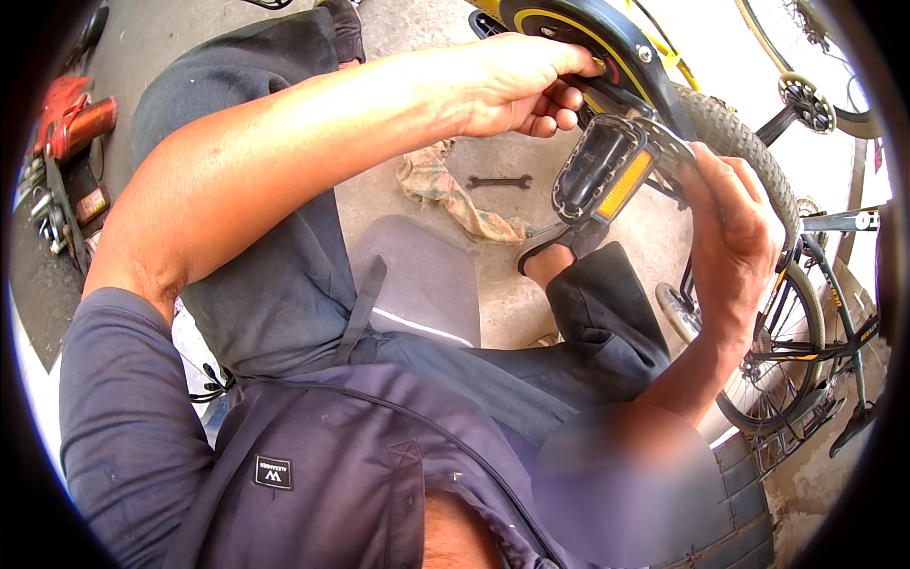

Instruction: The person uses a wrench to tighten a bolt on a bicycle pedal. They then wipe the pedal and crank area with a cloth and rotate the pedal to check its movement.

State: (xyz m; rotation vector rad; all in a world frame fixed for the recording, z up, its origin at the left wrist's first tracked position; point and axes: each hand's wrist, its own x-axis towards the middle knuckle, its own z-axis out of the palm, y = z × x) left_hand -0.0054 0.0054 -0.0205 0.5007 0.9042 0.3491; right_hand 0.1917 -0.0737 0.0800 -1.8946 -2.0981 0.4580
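Note:
A black bicycle pedal (595, 156) with an orange reflector (626, 183) is between my hands, below a yellow and black chain guard (578, 21). My left hand (531, 85) reaches across from the left, its thumb pressed by the guard and its fingers curled at the crank arm (611, 98). My right hand (735, 213) is closed on a flat grey metal piece (671, 142) beside the pedal's inner end. It looks like a spanner, but my fingers hide most of it. Just behind the pedal stands a knobbly tyre (735, 133).
An open-ended spanner (500, 181) and a stained rag (441, 185) lie on the concrete floor. Tools and a red-orange container (87, 128) are at the left. Another bicycle wheel (782, 356) stands at the right. A grey seat (417, 270) shows between my legs.

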